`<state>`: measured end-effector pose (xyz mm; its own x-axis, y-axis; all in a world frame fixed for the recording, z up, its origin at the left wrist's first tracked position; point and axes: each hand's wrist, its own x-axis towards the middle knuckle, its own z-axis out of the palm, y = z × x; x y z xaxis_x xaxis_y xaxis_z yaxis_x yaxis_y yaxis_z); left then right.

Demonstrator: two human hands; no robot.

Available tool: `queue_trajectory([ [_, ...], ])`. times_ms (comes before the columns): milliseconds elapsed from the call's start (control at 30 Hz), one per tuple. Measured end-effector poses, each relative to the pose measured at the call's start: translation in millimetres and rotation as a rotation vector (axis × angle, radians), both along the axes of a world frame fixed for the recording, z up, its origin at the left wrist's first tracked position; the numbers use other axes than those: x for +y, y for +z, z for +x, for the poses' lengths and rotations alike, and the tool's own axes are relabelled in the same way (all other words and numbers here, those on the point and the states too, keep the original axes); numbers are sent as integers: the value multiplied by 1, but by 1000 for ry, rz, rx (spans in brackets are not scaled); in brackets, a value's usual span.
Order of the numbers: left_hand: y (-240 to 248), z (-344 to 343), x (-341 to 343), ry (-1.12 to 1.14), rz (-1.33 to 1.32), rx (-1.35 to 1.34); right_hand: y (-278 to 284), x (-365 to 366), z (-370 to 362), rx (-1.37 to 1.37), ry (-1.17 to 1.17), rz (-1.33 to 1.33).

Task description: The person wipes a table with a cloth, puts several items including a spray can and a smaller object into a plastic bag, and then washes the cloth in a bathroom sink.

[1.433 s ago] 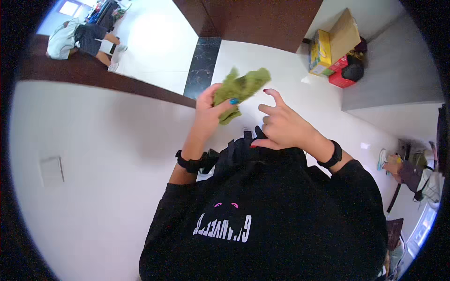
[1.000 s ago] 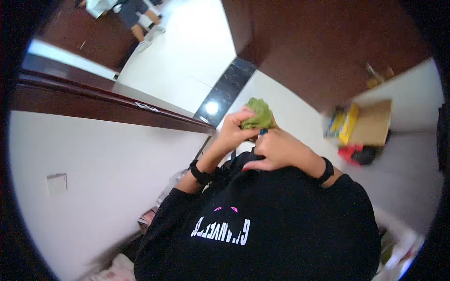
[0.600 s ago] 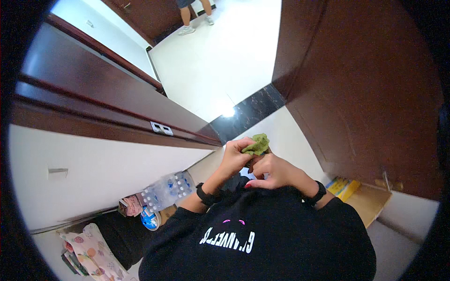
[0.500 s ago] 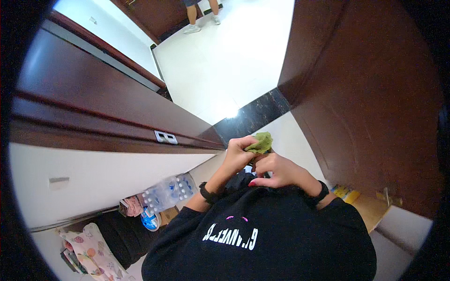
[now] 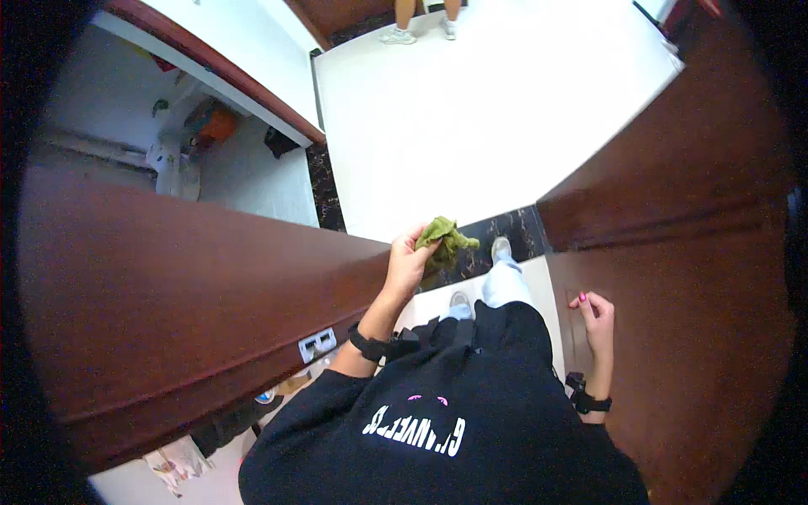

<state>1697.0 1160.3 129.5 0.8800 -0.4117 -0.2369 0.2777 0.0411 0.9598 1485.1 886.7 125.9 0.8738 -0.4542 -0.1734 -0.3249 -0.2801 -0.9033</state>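
Note:
A crumpled green cloth (image 5: pixel 446 241) is pinched between the thumb and fingers of my left hand (image 5: pixel 406 263), its folds hanging over the dark threshold. My right hand (image 5: pixel 598 318) is off to the right, held low in front of the brown door panel (image 5: pixel 682 337). Its fingers are loosely bent and a little apart, with nothing seen in them; whether they touch the panel I cannot tell. Black bands circle both wrists.
A brown door edge with a metal latch plate (image 5: pixel 317 345) stands close on my left. My shoe (image 5: pixel 502 247) is at the black marble threshold (image 5: pixel 518 227). Another person's shoes (image 5: pixel 399 36) stand on the pale floor ahead. A side room holds an orange object (image 5: pixel 216 124).
My right hand has left the cloth and swung out to the right. The left hand keeps the cloth. The view has shifted forward to the doorway, and the side room now shows.

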Motion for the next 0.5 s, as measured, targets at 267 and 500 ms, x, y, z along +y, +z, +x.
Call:
queue_trajectory([
  [267,12,89,-23,450,-377,498,-13,-74,210,21,331,127],
  [500,9,139,17,864,-599,368,17,-64,430,-63,693,-56],
])
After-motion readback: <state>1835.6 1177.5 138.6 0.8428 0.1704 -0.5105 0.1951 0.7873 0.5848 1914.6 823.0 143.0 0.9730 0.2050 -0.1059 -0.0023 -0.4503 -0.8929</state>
